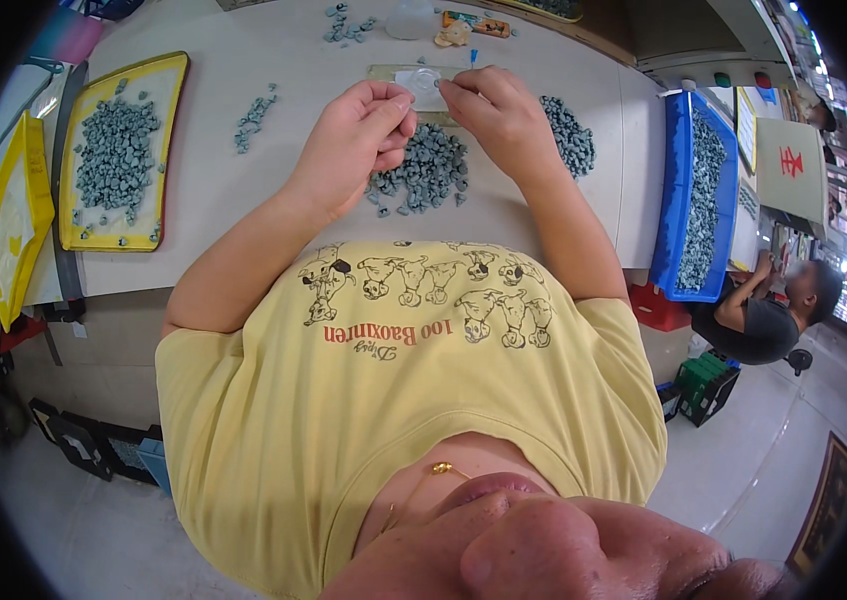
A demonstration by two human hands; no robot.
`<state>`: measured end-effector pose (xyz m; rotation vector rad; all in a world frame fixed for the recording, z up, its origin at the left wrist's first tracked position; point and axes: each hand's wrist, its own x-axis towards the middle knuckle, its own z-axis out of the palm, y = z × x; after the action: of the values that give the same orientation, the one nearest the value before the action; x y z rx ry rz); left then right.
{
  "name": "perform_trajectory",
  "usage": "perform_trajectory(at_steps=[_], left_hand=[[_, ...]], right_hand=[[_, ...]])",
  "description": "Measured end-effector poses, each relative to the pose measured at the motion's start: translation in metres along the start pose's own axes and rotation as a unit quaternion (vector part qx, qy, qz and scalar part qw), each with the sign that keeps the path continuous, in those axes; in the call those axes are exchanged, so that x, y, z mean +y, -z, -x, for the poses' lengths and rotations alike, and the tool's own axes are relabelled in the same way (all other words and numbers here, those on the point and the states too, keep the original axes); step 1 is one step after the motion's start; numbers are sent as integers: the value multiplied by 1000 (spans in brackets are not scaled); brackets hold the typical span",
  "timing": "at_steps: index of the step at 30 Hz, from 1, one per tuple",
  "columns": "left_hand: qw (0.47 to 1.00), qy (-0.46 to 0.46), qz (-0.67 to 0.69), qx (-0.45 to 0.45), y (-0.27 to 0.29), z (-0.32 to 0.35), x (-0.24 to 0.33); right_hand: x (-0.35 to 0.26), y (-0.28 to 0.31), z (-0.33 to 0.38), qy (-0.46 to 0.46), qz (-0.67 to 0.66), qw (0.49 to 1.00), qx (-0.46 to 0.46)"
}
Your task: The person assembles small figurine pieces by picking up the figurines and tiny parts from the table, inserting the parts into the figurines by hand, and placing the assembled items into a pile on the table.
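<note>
My left hand [369, 125] is raised over the table, thumb and fingers pinched together. Whatever it may hold is too small to make out. Close by, my right hand [499, 110] is also closed in a pinch, with its fingertips beside a clear round dish [422, 80] on a pale green pad [384, 73]. A small blue-tipped piece [474, 56] shows just beyond the right knuckles; whether that hand grips it I cannot tell. Below and between both hands lies a heap of small grey-green pieces [424, 170], like little stones. A similar heap [569, 135] sits right of my right wrist.
On the left stand a yellow-rimmed tray of similar pieces [119, 150] and a tilted yellow tray [19, 220]. Loose pieces [254, 120] lie nearby. At right, a blue bin [679, 200] holds more. An orange tube [479, 24] lies at the back; a person [774, 310] sits far right.
</note>
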<state>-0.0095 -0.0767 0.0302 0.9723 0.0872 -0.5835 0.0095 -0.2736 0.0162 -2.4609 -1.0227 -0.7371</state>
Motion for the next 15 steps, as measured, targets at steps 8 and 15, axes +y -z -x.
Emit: perform_trajectory(at_steps=[8,15], left_hand=[[999,-14,28,-16,18,1,6],[999,-10,44,15,21,1,6]], right_hand=[[-11,-11,-9,32,38,998,-28],[-30,-10,-15,-211,-192,957,50]])
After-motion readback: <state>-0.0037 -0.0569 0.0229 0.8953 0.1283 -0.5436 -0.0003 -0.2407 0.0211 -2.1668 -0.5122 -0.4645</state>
